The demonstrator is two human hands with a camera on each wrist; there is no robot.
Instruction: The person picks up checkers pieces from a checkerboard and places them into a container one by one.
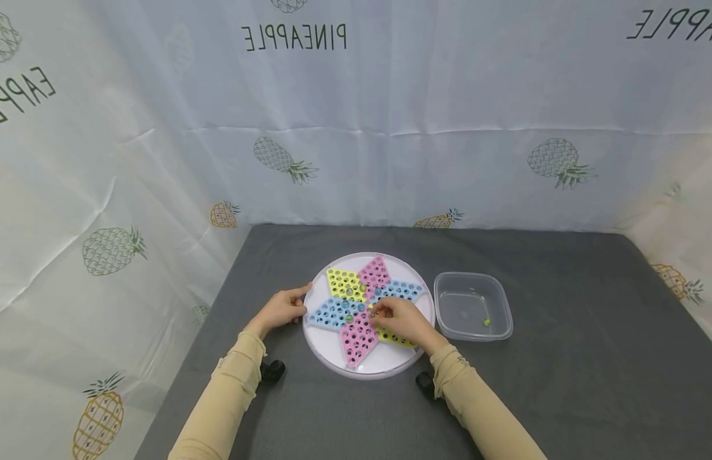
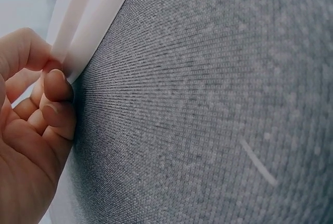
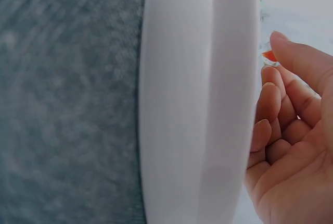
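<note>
A round white Chinese checkers board (image 1: 327, 350) lies on the dark table, with a pink, yellow and blue star of holes. My left hand (image 1: 280, 310) grips its left rim, and in the left wrist view its fingertips meet the white edge (image 2: 78, 31). Over the star's centre, my right hand (image 1: 404, 319) pinches a small clear marble (image 3: 269, 56) with an orange-red streak between thumb and forefinger. Several marbles sit on the board near the middle, among them a green marble (image 1: 348, 318) and a blue marble (image 1: 361, 307).
Just right of the board stands a clear plastic container (image 1: 502, 333) with a yellow-green marble (image 1: 486, 322) inside. Dark grey cloth (image 1: 574, 345) covers the table. A white curtain (image 1: 356, 185) with pineapple prints hangs behind and at the sides.
</note>
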